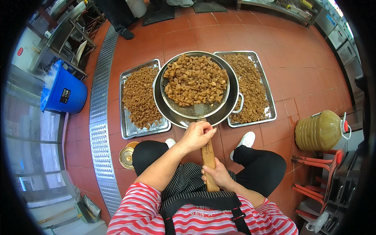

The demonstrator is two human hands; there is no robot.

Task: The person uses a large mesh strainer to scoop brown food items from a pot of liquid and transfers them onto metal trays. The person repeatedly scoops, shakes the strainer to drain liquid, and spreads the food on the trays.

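My right hand (216,174) is closed around the lower part of a flat wooden handle (207,155) that bears printed writing. The handle runs up to a round wire-mesh strainer (195,111). Browned cubes of food (195,77), perhaps meat or dried tofu, are heaped in the strainer. It sits over a wide metal pot (232,101) with a loop handle on its right side. My left hand (197,134) lies over the wooden handle near the strainer's rim. Its fingers are curled and thumb and fingertips meet; whether they hold anything is hidden.
Metal trays of smaller brown pieces flank the pot, a left tray (133,133) and a right tray (271,108). A blue bin (73,94) stands beyond a metal drain grate (101,88). At right are a plastic jug (315,132) and red stool (314,164). Someone's leg (117,14) shows at the top.
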